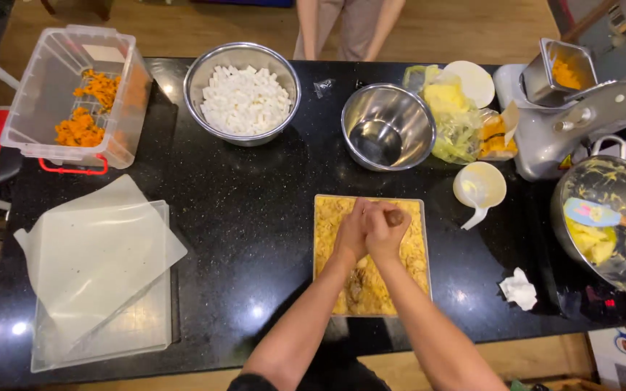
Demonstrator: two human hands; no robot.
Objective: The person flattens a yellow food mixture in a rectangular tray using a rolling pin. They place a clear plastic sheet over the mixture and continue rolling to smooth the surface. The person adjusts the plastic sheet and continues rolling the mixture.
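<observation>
A square metal tray filled with a yellow crumbly mixture lies on the black counter in front of me. My left hand and my right hand are clasped together over the middle of the tray. They grip a wooden handle whose brown end sticks out to the right of my right hand. What the handle ends in is hidden under my hands. The mixture looks darker near the tray's front edge, between my forearms.
A steel bowl of white cubes, an empty steel bowl, a clear tub with orange pieces, a clear lid with sheets, a white scoop, a grinder, a pot with spatula. Another person stands behind the counter.
</observation>
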